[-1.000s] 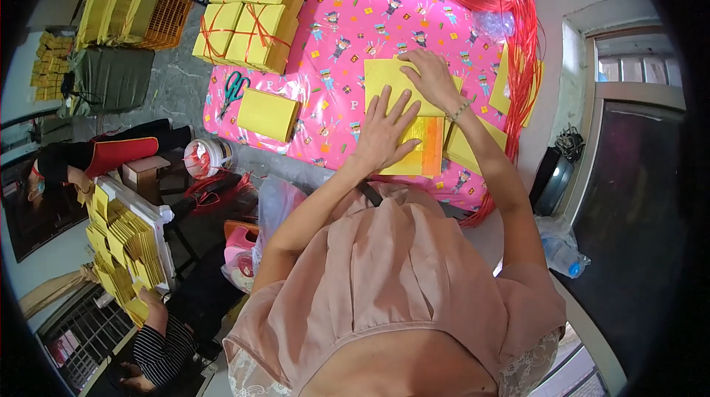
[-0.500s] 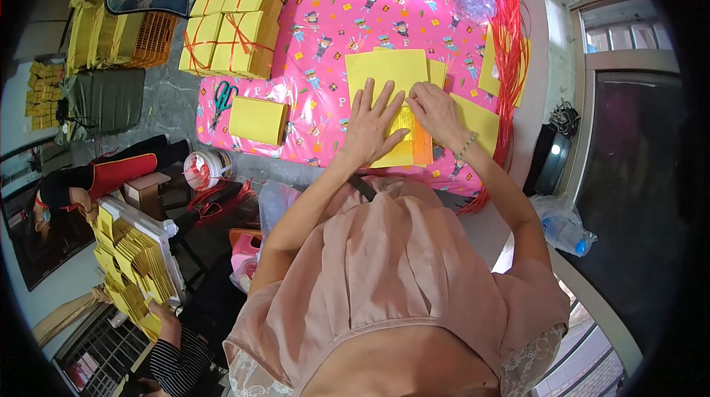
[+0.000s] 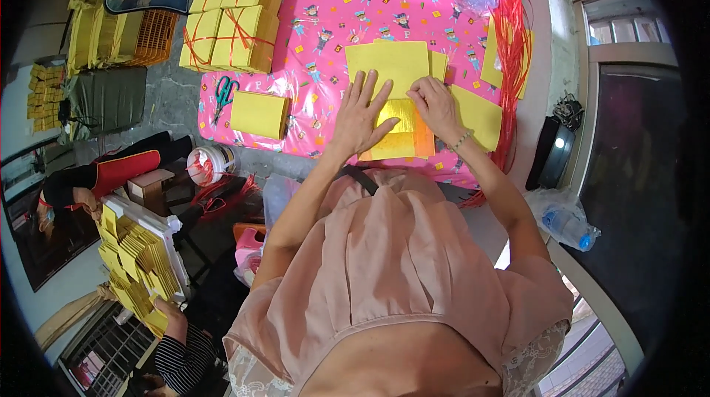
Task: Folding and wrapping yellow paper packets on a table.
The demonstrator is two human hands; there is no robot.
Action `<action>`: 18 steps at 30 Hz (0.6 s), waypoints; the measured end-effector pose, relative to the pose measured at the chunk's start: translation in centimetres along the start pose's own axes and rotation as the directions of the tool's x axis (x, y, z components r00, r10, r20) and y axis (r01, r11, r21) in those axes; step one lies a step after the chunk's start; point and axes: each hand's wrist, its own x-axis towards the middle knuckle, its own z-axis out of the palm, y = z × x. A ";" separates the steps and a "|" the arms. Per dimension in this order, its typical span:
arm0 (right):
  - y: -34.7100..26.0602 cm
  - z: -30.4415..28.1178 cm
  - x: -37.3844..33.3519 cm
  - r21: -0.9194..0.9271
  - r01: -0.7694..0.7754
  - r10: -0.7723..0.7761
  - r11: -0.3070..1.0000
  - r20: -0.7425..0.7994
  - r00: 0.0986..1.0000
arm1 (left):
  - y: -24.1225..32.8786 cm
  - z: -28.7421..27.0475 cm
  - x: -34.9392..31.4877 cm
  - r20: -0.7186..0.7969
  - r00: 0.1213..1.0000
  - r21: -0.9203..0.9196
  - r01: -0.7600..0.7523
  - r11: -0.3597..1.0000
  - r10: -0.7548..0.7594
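Yellow paper sheets [image 3: 386,60] lie stacked on the pink printed table cover, in front of me. My left hand [image 3: 362,117] rests flat on their left side, fingers spread and thumb pointing right. Close to the right edge, my right hand [image 3: 436,107] is closed, its fingers curled down against the paper; whatever its fingertips hold is hidden. Between the hands a shiny gold foil patch [image 3: 395,117] shows on the paper, with an orange-gold strip [image 3: 424,141] beside it. Another yellow sheet [image 3: 477,117] lies right of my right hand.
Bundles of yellow paper tied with red string [image 3: 235,16] stand at the table's far left. Nearer are teal-handled scissors [image 3: 224,93] and a small yellow stack [image 3: 259,116]. Red plastic strands [image 3: 510,64] hang along the right edge. At lower left, another person's hand [image 3: 171,317] touches a yellow paper pile.
My left hand has slid slightly to the left, uncovering more of the gold foil. My right hand stays curled at nearly the same place on the paper.
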 end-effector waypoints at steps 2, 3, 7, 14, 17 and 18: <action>-0.2 -0.2 0.1 0.009 -0.005 0.005 1.000 0.013 1.000 | -0.1 0.0 0.0 0.006 1.000 0.006 0.003 1.000 -0.003; -0.3 -0.4 0.1 0.015 -0.013 0.013 1.000 0.028 1.000 | -0.1 0.0 0.0 0.014 1.000 -0.003 0.005 1.000 -0.005; -0.8 -1.6 0.7 0.028 -0.058 0.055 0.998 0.106 0.993 | -0.2 -0.3 0.1 0.051 0.998 -0.014 0.028 1.000 -0.027; 0.0 -2.1 1.5 -0.339 0.388 -0.350 0.857 0.168 0.921 | -1.4 -0.9 0.3 -0.006 0.998 -0.329 0.056 0.943 -0.061; 0.1 -2.5 2.0 -0.401 0.502 -0.480 0.766 0.162 0.862 | -0.6 -0.9 -0.2 -0.293 0.933 -0.255 0.135 0.957 -0.209; 0.1 -2.7 2.2 -0.416 0.532 -0.529 0.737 0.134 0.838 | 0.4 -1.5 -0.2 -0.349 0.859 -0.370 0.240 0.897 -0.374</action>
